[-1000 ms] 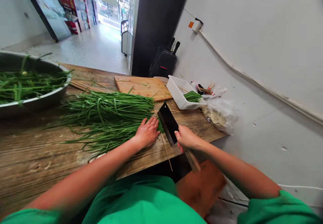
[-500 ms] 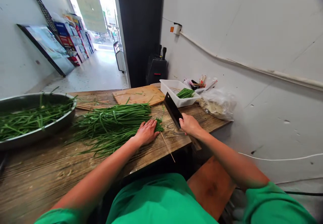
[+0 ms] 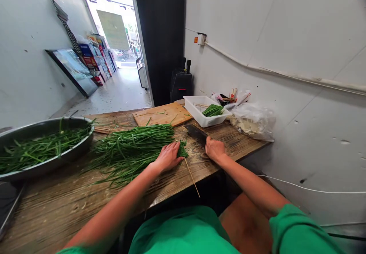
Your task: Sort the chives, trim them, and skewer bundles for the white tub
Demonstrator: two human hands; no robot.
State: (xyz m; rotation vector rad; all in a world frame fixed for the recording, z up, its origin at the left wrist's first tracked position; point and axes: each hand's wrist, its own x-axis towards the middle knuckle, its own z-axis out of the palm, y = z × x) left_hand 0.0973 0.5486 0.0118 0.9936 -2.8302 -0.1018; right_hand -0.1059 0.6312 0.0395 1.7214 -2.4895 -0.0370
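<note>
My left hand (image 3: 169, 156) lies flat on the right end of a small bundle of cut green chives (image 3: 183, 150), its fingers stretched out. A thin wooden skewer (image 3: 192, 177) sticks out from under that bundle towards the table's front edge. A larger heap of long chives (image 3: 134, 147) spreads to the left of the hand. To the right, my right hand (image 3: 215, 149) is closed round the handle of a dark cleaver (image 3: 196, 133). Its blade is tilted low over the table and points to the far left, apart from the chives.
A large metal basin (image 3: 90, 135) of greens stands at the left. Behind the heap lies a wooden cutting board (image 3: 161, 113). A white plastic tray (image 3: 197, 116) holds chives and skewers, with a clear plastic bag (image 3: 251, 120) beside it near the wall.
The cleaver has turned from a steeper, more edge-on pose to a lower, flatter one in my right hand. My left hand has stayed on the chives. The view has shifted slightly.
</note>
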